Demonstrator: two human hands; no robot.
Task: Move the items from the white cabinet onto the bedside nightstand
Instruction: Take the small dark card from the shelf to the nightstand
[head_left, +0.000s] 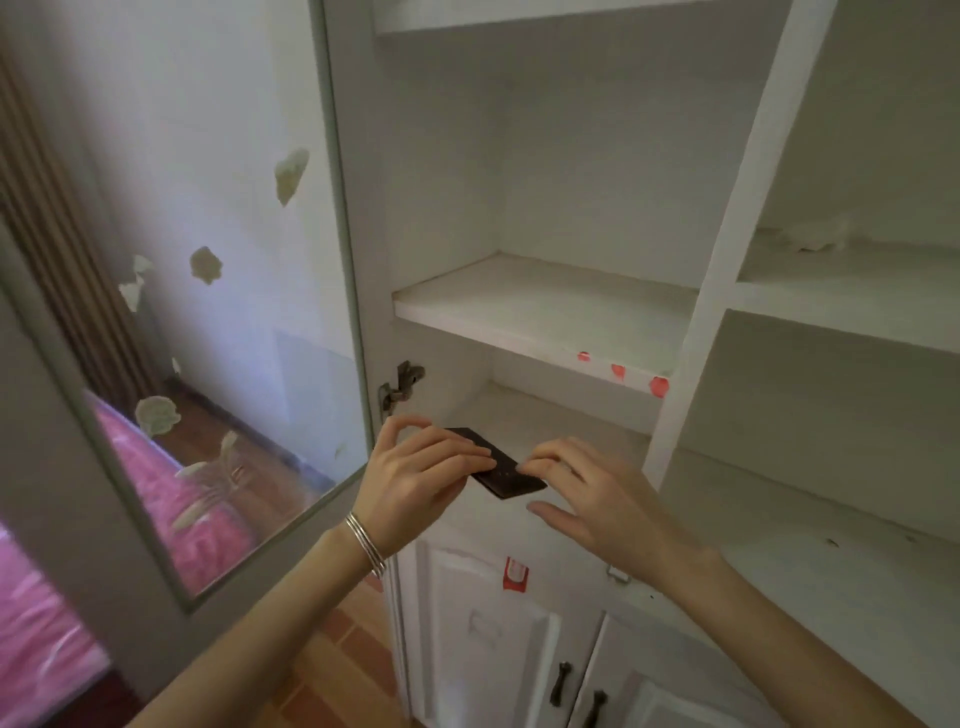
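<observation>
"Where's the dark flat case (503, 479)?"

"Over the white cabinet's (727, 260) low shelf (561, 421). The left hand (421, 470) grips it and the right hand (587, 499) pinches its end. The glass door (208, 208) is left of them, with pink bedding (31, 649) beyond."

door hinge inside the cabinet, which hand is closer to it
Left. The left hand is just below the hinge. The right hand is farther off to the right, its fingertips on the dark flat item.
</observation>
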